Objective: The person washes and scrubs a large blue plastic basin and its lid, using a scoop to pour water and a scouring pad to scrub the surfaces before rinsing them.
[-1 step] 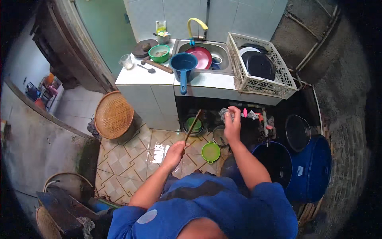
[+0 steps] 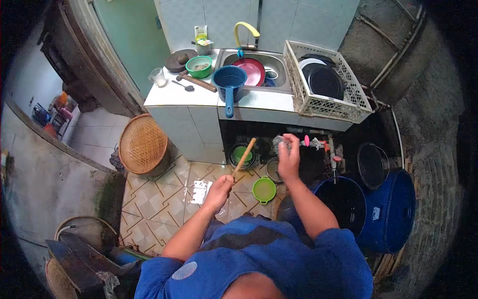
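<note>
My left hand point(image 2: 219, 192) is closed round one end of a light brown wooden stick point(image 2: 245, 158), which slants up and away to the right. My right hand point(image 2: 289, 158) is raised with bent fingers at a grey, shaggy scouring pad point(image 2: 279, 144), most of it behind the fingers. Between the stick and the pad there is a gap. On the tiled floor below stands a lime green strainer or basin point(image 2: 264, 190) with small handles, beside a metal pot point(image 2: 273, 169) partly hidden by my right hand.
A blue dipper point(image 2: 229, 79) stands at the counter's front edge, its handle jutting out. Behind it, a sink point(image 2: 279, 74) holds a red basin point(image 2: 250, 71). A crate point(image 2: 328, 107) of dishes stands right. Blue barrels point(image 2: 393, 214) are at my right, a woven basket point(image 2: 143, 143) at left.
The stick has rolled in my left hand, from a thin dark edge to its broader, lighter side. My right hand has shifted slightly left.
</note>
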`<state>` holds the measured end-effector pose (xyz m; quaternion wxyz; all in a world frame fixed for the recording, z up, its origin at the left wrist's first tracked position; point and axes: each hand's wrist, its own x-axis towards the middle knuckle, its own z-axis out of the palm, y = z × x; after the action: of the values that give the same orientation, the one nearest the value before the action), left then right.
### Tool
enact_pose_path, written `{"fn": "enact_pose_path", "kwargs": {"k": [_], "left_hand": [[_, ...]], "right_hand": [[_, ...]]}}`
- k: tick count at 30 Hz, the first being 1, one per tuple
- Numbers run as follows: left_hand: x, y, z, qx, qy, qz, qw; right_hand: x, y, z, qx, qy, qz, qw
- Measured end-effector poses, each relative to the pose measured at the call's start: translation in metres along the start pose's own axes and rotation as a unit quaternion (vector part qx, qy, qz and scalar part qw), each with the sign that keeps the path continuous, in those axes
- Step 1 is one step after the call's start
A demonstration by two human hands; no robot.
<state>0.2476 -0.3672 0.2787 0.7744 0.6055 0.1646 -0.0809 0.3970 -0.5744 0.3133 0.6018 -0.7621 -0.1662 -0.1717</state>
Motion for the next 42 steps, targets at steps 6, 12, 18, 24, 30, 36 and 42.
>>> {"fn": "enact_pose_path", "kwargs": {"k": [6,12,18,24,30,36,42], "left_hand": [[-0.004,0.013,0.031,0.065,0.008,0.056,0.996],[-0.011,-0.002,0.019,0.104,-0.054,0.031,0.993],[-0.006,0.006,0.019,0.139,-0.042,0.098,0.985],[-0.001,0.002,0.017,0.158,-0.007,0.148,0.976],[-0.008,0.006,0.015,0.269,0.022,0.102,0.958],[0.007,-0.027,0.012,0.252,0.057,0.247,0.934],[-0.006,-0.004,0.017,0.249,0.029,0.141,0.958]], "right_hand": [[-0.046,-0.048,0.017,-0.051,-0.268,-0.253,0.928],[-0.005,-0.006,0.024,-0.173,-0.135,-0.229,0.948],[-0.03,-0.016,0.028,-0.074,-0.307,-0.314,0.895],[-0.01,-0.003,0.029,-0.126,-0.277,-0.301,0.903],[-0.003,-0.013,0.031,-0.13,-0.238,-0.238,0.933],[-0.029,-0.018,0.037,-0.075,-0.361,-0.303,0.879],[-0.022,-0.029,0.028,-0.11,-0.349,-0.299,0.881]]}}
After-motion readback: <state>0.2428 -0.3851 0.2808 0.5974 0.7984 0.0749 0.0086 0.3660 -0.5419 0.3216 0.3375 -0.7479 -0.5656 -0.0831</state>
